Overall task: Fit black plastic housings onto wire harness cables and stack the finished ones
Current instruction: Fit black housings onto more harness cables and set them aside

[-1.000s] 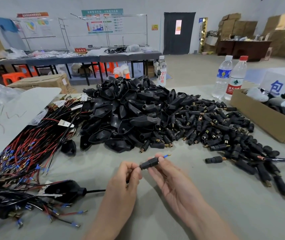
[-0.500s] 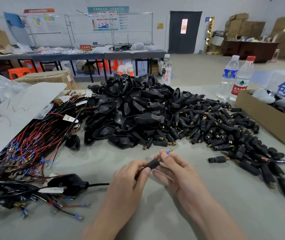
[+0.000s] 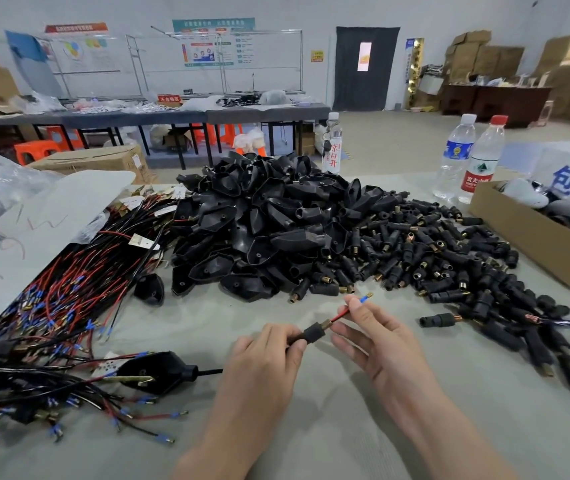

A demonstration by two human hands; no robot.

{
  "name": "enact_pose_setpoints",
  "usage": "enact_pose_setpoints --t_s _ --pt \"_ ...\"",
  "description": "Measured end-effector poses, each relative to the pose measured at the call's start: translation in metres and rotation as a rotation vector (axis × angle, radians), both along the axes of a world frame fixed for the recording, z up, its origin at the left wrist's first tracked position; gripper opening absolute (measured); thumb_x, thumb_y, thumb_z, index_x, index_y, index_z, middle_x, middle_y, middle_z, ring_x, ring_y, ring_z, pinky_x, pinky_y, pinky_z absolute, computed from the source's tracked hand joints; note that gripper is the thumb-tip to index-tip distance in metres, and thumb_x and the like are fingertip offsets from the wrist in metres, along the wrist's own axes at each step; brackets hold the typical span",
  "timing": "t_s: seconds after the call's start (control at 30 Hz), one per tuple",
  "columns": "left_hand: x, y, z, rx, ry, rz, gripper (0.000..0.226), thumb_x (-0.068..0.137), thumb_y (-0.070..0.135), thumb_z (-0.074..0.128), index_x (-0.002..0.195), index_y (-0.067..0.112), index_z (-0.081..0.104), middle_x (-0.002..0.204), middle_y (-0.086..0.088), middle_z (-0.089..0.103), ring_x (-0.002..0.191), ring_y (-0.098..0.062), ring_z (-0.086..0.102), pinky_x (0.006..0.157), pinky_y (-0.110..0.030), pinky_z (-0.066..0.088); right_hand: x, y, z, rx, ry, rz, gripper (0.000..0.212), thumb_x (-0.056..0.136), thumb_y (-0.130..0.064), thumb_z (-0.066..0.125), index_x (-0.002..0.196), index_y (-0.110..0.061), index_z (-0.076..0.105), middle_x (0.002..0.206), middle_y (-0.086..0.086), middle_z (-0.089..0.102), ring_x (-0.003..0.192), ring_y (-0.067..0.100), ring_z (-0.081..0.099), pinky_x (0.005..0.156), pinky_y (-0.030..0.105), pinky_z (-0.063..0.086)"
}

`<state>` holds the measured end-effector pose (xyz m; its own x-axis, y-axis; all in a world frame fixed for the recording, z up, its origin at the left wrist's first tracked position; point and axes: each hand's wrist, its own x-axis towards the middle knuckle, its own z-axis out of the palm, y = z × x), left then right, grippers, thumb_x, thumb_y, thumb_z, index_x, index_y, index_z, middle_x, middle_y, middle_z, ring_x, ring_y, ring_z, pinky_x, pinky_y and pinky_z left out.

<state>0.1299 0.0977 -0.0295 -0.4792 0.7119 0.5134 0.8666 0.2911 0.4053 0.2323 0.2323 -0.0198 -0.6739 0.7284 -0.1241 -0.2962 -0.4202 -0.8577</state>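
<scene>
My left hand (image 3: pixel 269 355) grips a small black cylindrical housing (image 3: pixel 313 333) just above the table. A red wire (image 3: pixel 340 317) with a blue terminal comes out of its brass end, and my right hand (image 3: pixel 377 337) pinches that wire near the tip. A big heap of black plug shells (image 3: pixel 259 233) and small cylindrical housings (image 3: pixel 432 258) lies behind my hands. Red and black wire harnesses (image 3: pixel 58 299) are piled at the left. One harness with a black plug shell fitted (image 3: pixel 158 372) lies at the near left.
An open cardboard box (image 3: pixel 533 240) stands at the right edge. Two water bottles (image 3: pixel 467 157) stand behind it and a third bottle (image 3: pixel 332 143) behind the heap. A white sheet (image 3: pixel 44 220) covers the far left. A single loose housing (image 3: pixel 437 320) lies right of my hands.
My right hand has drawn the red wire farther out of the housing, so more red shows between housing and fingertips. My left hand keeps its grip.
</scene>
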Motion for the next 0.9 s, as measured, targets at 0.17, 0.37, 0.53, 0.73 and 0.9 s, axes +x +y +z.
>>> enact_pose_setpoints --t_s 0.17,0.37,0.53,0.73,0.9 --pt "0.004 0.0 0.0 0.015 -0.082 -0.055 0.021 0.102 0.034 0.05 0.115 0.022 0.062 0.087 0.013 0.067 0.083 -0.013 0.058 0.08 -0.023 0.038 0.003 0.003 -0.002 0.029 -0.012 -0.026 0.015 0.08 -0.032 0.073 0.078 -0.018 0.079 0.087 0.003 0.074 0.082 0.018 0.073 0.074 0.026 0.06" --pt "-0.002 -0.002 -0.005 -0.001 -0.098 -0.065 0.034 0.1 0.05 0.03 0.119 0.032 0.052 0.08 0.013 0.061 0.079 -0.011 0.051 0.076 -0.022 0.037 0.005 0.006 -0.001 0.026 -0.007 -0.07 0.015 0.08 -0.031 0.072 0.074 -0.02 0.08 0.085 0.004 0.076 0.078 0.016 0.074 0.068 0.024 0.059" --pt "-0.003 -0.004 -0.001 0.007 0.048 -0.022 0.013 0.089 0.021 0.072 0.101 0.022 0.065 0.068 0.017 0.062 0.065 -0.004 0.05 0.067 -0.022 0.038 0.012 0.018 -0.002 -0.157 0.051 -0.175 0.016 0.083 -0.025 0.073 0.087 -0.009 0.073 0.081 0.004 0.075 0.075 0.016 0.075 0.062 0.023 0.059" --pt "-0.006 -0.007 -0.008 0.075 0.007 -0.004 0.006 0.095 0.023 0.065 0.098 0.028 0.063 0.07 0.022 0.055 0.071 0.0 0.043 0.066 -0.02 0.038 0.001 0.01 -0.01 -0.283 0.084 -0.059 0.028 0.078 -0.019 0.073 0.104 -0.01 0.071 0.091 0.006 0.076 0.074 0.009 0.073 0.064 0.023 0.06" --pt "-0.01 -0.007 -0.01 0.092 -0.028 0.023 0.011 0.097 0.032 0.056 0.101 0.027 0.065 0.08 0.02 0.064 0.07 -0.01 0.055 0.066 -0.025 0.044 -0.001 0.01 -0.013 -0.274 0.092 -0.01 0.032 0.074 -0.011 0.071 0.105 -0.008 0.07 0.091 0.006 0.075 0.072 0.008 0.071 0.065 0.024 0.06"
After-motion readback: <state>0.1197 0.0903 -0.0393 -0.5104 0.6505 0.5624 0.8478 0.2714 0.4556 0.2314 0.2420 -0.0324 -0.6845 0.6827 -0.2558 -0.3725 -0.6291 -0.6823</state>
